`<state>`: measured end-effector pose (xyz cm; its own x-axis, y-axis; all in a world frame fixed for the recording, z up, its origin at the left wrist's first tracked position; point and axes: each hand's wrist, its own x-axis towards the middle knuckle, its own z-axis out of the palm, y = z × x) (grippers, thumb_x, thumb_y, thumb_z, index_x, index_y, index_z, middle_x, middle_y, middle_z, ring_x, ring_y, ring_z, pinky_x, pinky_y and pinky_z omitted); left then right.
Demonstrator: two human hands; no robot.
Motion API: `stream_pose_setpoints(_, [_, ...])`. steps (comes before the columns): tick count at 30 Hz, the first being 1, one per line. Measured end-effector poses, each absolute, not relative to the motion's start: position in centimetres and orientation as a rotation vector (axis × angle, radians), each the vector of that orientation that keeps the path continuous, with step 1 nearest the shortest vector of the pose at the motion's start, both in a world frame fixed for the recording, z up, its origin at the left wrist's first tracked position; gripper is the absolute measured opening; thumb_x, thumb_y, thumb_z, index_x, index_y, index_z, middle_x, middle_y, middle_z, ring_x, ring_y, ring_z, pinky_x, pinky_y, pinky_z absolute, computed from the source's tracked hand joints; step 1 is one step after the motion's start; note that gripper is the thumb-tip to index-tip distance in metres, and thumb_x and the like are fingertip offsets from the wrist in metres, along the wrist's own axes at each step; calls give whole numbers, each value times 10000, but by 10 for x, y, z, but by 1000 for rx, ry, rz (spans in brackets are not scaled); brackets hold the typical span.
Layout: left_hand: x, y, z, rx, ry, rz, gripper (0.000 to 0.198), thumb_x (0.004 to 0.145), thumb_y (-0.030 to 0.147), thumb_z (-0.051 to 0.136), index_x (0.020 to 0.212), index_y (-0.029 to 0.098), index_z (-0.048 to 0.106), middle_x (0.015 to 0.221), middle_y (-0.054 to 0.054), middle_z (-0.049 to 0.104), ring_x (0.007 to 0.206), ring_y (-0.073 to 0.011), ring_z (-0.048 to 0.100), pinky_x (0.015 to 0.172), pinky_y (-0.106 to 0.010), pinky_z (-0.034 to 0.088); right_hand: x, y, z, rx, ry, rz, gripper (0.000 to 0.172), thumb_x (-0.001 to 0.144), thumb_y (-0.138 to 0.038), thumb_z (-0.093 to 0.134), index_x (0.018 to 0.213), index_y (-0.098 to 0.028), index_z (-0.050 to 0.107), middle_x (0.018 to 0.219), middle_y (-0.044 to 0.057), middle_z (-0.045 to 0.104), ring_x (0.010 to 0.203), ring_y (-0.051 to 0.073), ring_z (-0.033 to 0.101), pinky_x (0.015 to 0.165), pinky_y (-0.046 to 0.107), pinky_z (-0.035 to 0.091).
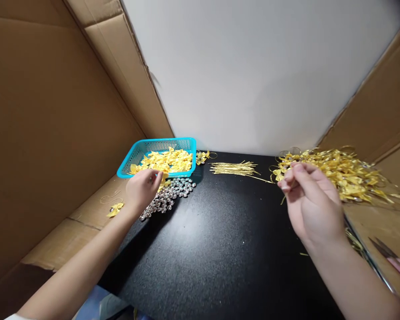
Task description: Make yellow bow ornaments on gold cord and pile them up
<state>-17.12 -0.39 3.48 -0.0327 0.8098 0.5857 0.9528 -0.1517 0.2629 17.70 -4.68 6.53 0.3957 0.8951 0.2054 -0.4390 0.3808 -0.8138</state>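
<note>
My left hand (142,189) reaches over the front rim of the turquoise basket (125,166). Its thumb and fingers pinch a yellow ribbon bow (163,183). Inside the basket lies a heap of similar yellow bows (173,160). Silvery clear beads (168,196) are spread on the black tabletop (200,249) just below that hand. My right hand (308,191) is raised at the right, fingertips pressed together; what they hold is too small to make out. One gold cord (262,179) runs from the cord bundle (235,168) toward those fingertips.
Behind the right hand is a large pile of yellow bows with beads and gold loops (353,175). Pink-handled scissors (395,258) lie at the right edge. Another beaded bow (115,210) rests on cardboard at left. Cardboard walls (53,89) and a white panel (236,80) enclose the table.
</note>
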Motion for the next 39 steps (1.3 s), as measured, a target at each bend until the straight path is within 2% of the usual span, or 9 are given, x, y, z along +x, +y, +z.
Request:
stream_pose_setpoints(3, [-125, -7, 51, -2003, -2252, -1958, 256, 794, 383, 591, 645, 179, 544, 553, 29, 530, 484, -100, 448, 494, -221, 327, 158, -52, 55, -854, -805, 1083, 134, 724, -321, 771, 778, -216, 707, 754, -15, 684, 740, 106, 618, 738, 240, 502])
stream_pose_setpoints(6, [-72, -9, 63, -1923, -2654, -2696, 236, 701, 350, 669, 645, 170, 528, 524, 55, 504, 440, -70, 416, 459, -195, 327, 136, -59, 43, -972, -930, 1281, 165, 724, -354, 764, 806, -214, 737, 970, 46, 740, 938, 175, 660, 921, 353, 492])
stream_pose_setpoints(8, [-42, -11, 66, -1871, -2842, -2935, 230, 667, 323, 714, 673, 157, 555, 545, 57, 530, 450, -56, 435, 474, -180, 362, 126, -64, 37, -977, -924, 1354, 148, 732, -357, 754, 781, -219, 735, 1104, 59, 725, 1064, 206, 641, 1006, 396, 451])
stream_pose_setpoints(11, [-11, -13, 67, -2030, -2743, -3059, 278, 646, 353, 767, 696, 147, 588, 578, 46, 575, 494, -54, 477, 501, -168, 393, 119, -67, 32, -871, -905, 1346, 117, 750, -338, 745, 743, -223, 724, 1187, 59, 694, 1173, 227, 603, 1028, 392, 448])
stream_pose_setpoints(13, [2, -14, 65, -2161, -2721, -3058, 299, 644, 377, 779, 708, 142, 606, 610, 36, 597, 505, -52, 473, 505, -167, 396, 119, -66, 30, -829, -891, 1277, 94, 767, -316, 737, 751, -225, 724, 1172, 53, 694, 1143, 218, 621, 989, 367, 482])
stream_pose_setpoints(18, [12, -13, 58, -2291, -2799, -2961, 263, 674, 362, 768, 729, 149, 623, 644, 23, 588, 524, -60, 446, 477, -164, 346, 126, -58, 23, -906, -769, 1174, 106, 797, -328, 719, 839, -231, 724, 909, 28, 750, 893, 180, 694, 878, 350, 532])
stream_pose_setpoints(24, [-1, -5, 52, -2527, -2587, -2766, 274, 750, 435, 679, 782, 163, 661, 701, 3, 593, 575, -91, 462, 506, -196, 370, 140, -50, 23, -1005, -963, 1022, 72, 818, -283, 683, 803, -215, 702, 838, 26, 739, 818, 180, 696, 793, 337, 550])
stream_pose_setpoints(30, [-15, 0, 64, -3227, -2142, -1784, 187, 739, 334, 748, 724, 157, 687, 692, -21, 658, 658, -128, 553, 625, -226, 431, 152, -50, 30, -1068, -1387, 724, 86, 843, -165, 629, 795, -202, 691, 844, 27, 717, 824, 164, 670, 775, 318, 536])
stream_pose_setpoints(39, [-20, -1, 73, -3421, -1887, -1395, 67, 690, 197, 766, 756, 195, 760, 735, -39, 712, 653, -155, 562, 600, -223, 444, 163, -49, 43, -1005, -1784, 579, 146, 868, -108, 555, 817, -213, 642, 844, 34, 700, 806, 164, 666, 745, 313, 543])
